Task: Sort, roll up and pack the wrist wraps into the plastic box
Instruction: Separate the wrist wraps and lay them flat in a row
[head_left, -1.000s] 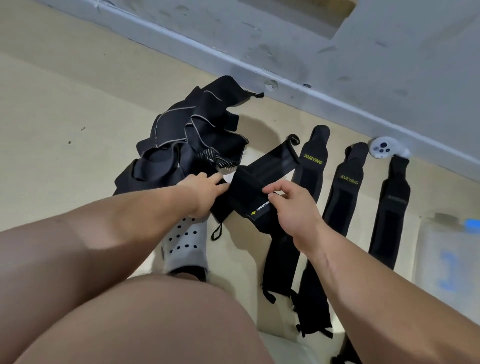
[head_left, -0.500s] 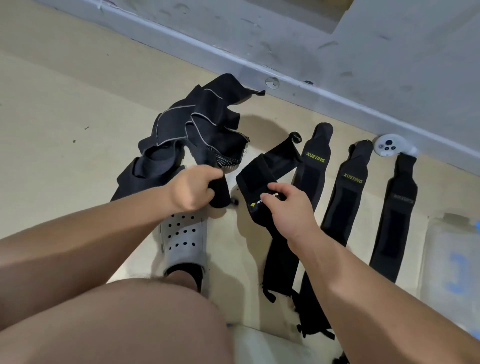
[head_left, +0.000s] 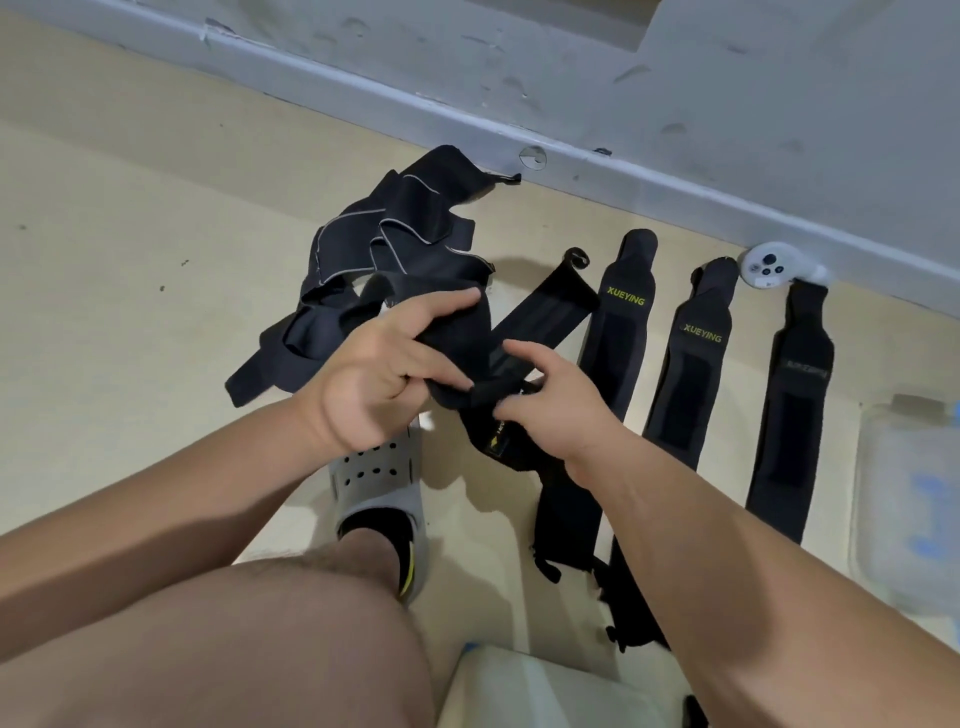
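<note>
Moved since half a second ago: left hand (head_left: 384, 374), now raised and shifted right, almost meeting the right hand (head_left: 561, 410). Nearest, one grey perforated clog (head_left: 374, 483). Left hand: fingers curled round a soft black wrap (head_left: 462, 338). Right hand: fingertips pinching a yellow-tagged wrap (head_left: 545, 317), a ribbed strip with an end loop. Right of the hands, three flat wraps (head_left: 696, 374), lettered, lying parallel. Far right, a translucent plastic box (head_left: 904, 519). Beyond the hands, a tangled heap (head_left: 363, 260) with grey-edged trim.
</note>
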